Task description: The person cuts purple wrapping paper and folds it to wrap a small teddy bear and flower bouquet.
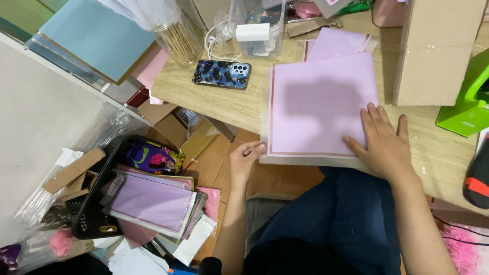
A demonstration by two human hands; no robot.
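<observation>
The worktop (224,102) is light wood-grain laminate. A lilac sheet (318,107) with a darker border lies at the near edge, its lower left corner overhanging that edge. Further lilac sheets (338,43) lie behind it, toward the far edge. A phone (222,74) in a blue patterned case lies flat near the left edge. Behind it stand a clear jar of wooden sticks (178,40) and a clear plastic container (257,30). A cardboard box (433,56) stands to the right; a green device (466,104) sits at the right edge.
</observation>
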